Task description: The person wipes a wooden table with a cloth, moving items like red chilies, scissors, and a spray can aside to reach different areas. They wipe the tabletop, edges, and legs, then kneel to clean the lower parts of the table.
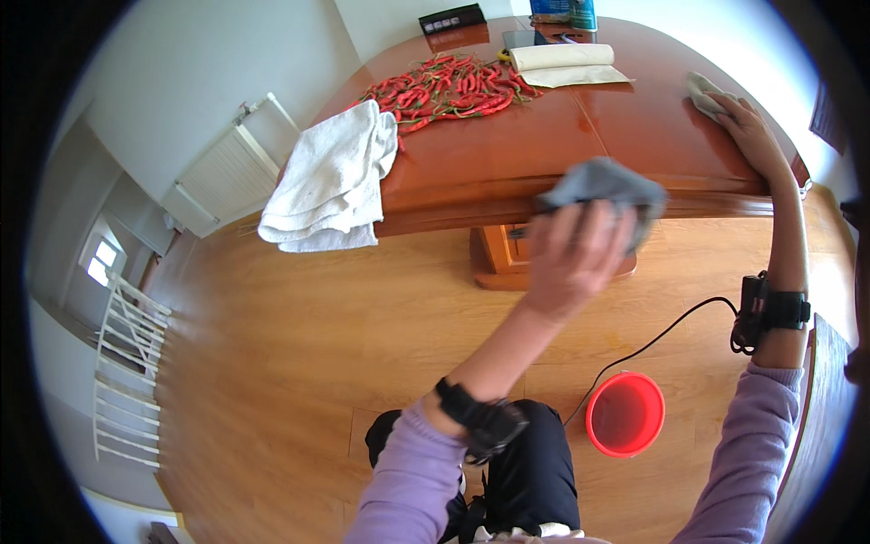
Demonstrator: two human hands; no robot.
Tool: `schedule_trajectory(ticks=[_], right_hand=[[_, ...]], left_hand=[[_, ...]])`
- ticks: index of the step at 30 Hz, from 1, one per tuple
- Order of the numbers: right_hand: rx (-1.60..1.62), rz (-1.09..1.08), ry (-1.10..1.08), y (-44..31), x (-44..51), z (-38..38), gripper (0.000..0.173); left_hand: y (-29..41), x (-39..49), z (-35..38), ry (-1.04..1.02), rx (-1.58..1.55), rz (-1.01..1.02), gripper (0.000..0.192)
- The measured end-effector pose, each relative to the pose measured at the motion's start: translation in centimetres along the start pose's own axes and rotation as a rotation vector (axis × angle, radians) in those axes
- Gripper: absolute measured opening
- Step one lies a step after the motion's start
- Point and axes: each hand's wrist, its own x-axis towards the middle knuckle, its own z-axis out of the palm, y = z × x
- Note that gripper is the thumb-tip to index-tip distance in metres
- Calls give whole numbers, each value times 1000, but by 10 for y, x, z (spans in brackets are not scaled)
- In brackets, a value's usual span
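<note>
A grey cloth (608, 180) is gripped in my left hand (574, 255), blurred by motion, just in front of the table's near edge. My right hand (751, 132) rests on a grey-green cloth (703, 95) that lies on the right side of the polished red-brown wooden table (489, 153). A folded white towel (329, 180) hangs over the table's near left edge. Beyond it, many red chili peppers (452, 88) with green stems are spread over the tabletop. Whether the grey cloth touches the table edge, I cannot tell.
A cream fabric roll (564, 61) lies behind the peppers, near a black box (452, 19) and a blue-green can (583, 15). On the wooden floor stands a red bucket (625, 415), with a black cable (646, 347) running beside it. White railings (129, 374) are at left.
</note>
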Motion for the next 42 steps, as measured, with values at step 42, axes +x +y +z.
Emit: schedule_trajectory(ticks=[42], right_hand=[[-53,-51,4,-33,-11,-12,42]], left_hand=[[-24,-6,-36,-207,-55,-187,30]])
